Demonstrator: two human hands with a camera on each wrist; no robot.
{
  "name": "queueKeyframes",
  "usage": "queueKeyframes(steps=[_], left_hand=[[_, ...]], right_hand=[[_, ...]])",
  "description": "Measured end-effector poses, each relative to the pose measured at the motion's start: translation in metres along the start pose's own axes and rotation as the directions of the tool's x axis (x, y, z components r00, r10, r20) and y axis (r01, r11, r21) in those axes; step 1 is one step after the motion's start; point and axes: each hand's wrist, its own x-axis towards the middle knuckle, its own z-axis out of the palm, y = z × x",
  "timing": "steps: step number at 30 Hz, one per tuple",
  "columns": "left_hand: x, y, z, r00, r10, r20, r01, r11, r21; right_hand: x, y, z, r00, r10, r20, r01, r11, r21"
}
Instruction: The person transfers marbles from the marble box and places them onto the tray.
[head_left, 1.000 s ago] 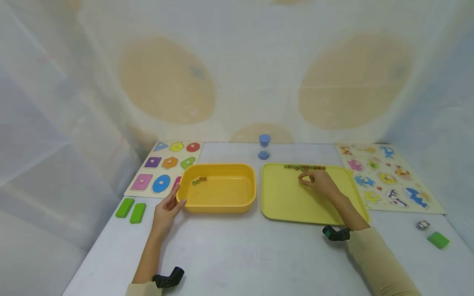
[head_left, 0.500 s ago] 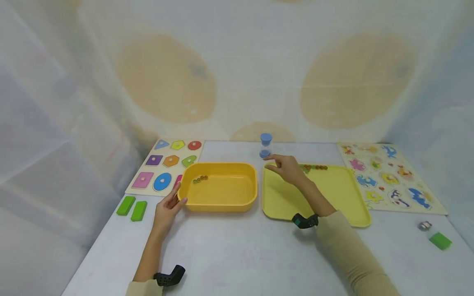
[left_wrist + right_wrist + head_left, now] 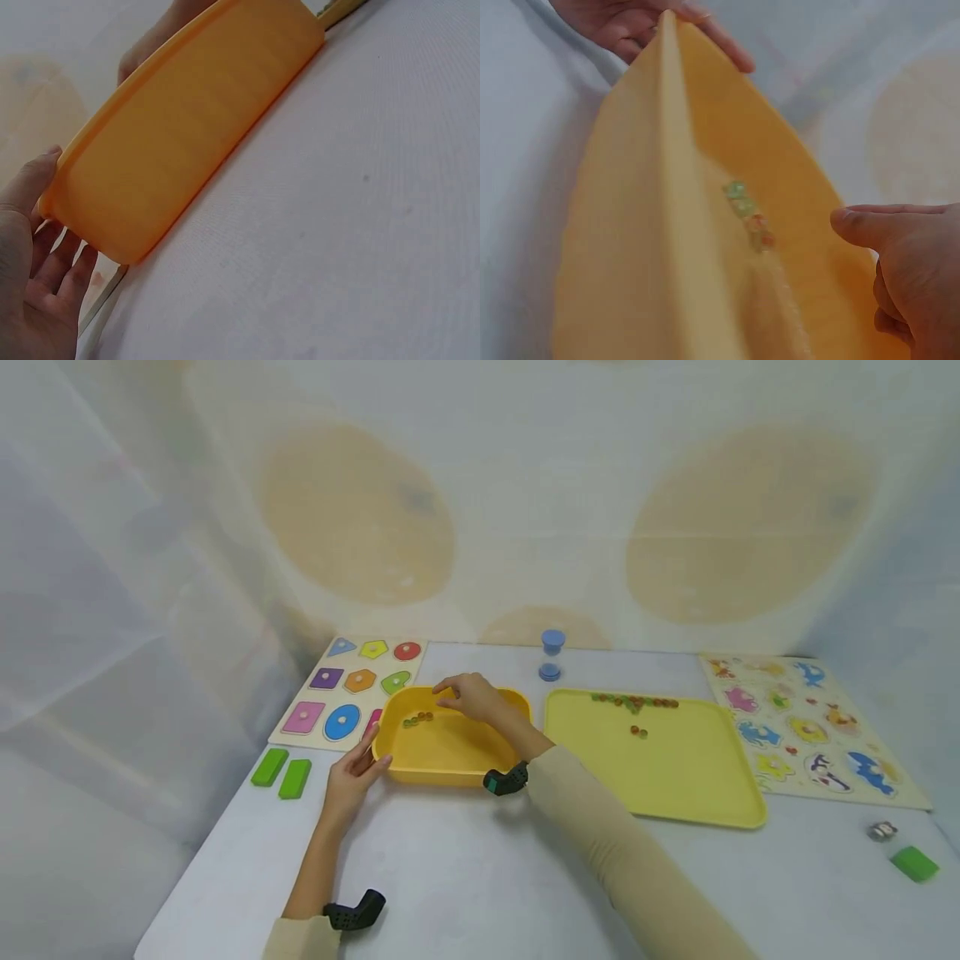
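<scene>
My left hand (image 3: 351,783) holds the left end of an orange-yellow plastic bin (image 3: 450,777), thumb at the rim and fingers against the outer wall. Over the bin's inside hovers my right hand (image 3: 476,697), palm down. Its thumb and index finger point left, close together in the right wrist view; whether anything small sits between them is hidden. A short row of small translucent green and orange beads (image 3: 748,216) lies on the bin floor. On the light-yellow tray (image 3: 660,777) more such beads (image 3: 636,701) line the far edge, with two loose beads (image 3: 638,732) nearer the middle.
A shape puzzle board (image 3: 352,693) lies behind the bin at left, an animal puzzle board (image 3: 810,727) right of the tray. A blue hourglass (image 3: 551,656) stands at the back. Green blocks (image 3: 295,778) lie at left; another green block (image 3: 914,864) and a small figure (image 3: 882,831) at right.
My right hand has travelled left from the tray's bead row to above the bin, uncovering two loose beads on the tray. The left hand keeps its hold on the bin.
</scene>
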Motion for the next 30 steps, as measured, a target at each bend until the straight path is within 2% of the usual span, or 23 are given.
queueKeyframes(steps=[2,7,13,17,21,25,27,30], left_hand=[[0.001,0.000,0.002,1.000,0.000,0.004,0.000,1.000,-0.011],[0.001,-0.001,0.003,1.000,-0.010,0.000,0.010,1.000,-0.008],[0.000,-0.001,0.002,1.000,-0.016,-0.009,0.016,1.000,-0.004],[0.000,0.000,0.002,1.000,-0.020,-0.012,0.020,1.000,-0.007],[0.000,-0.002,0.003,1.000,-0.027,-0.001,0.027,1.000,0.003],[0.000,-0.004,0.002,1.000,-0.028,-0.003,0.028,1.000,0.015],[0.000,-0.003,0.001,1.000,-0.025,-0.006,0.025,1.000,0.018],[0.000,-0.002,0.000,1.000,-0.022,-0.005,0.022,1.000,0.011]], right_hand=[[0.005,0.000,0.009,0.998,0.043,0.045,-0.042,0.999,-0.017],[0.007,0.000,0.025,0.990,0.079,0.120,-0.075,0.997,-0.035],[0.008,0.001,0.035,0.988,0.052,0.142,-0.040,0.995,-0.091],[0.004,0.001,0.033,0.989,0.029,0.145,-0.013,0.994,-0.107],[-0.010,-0.002,0.018,0.997,-0.018,0.078,0.024,0.996,-0.086],[-0.037,-0.002,-0.016,0.997,-0.070,-0.044,0.069,0.998,-0.010],[-0.055,0.004,-0.036,0.992,-0.076,-0.101,0.077,0.997,0.009],[-0.086,0.025,-0.063,0.976,-0.081,-0.202,0.078,0.997,-0.021]])
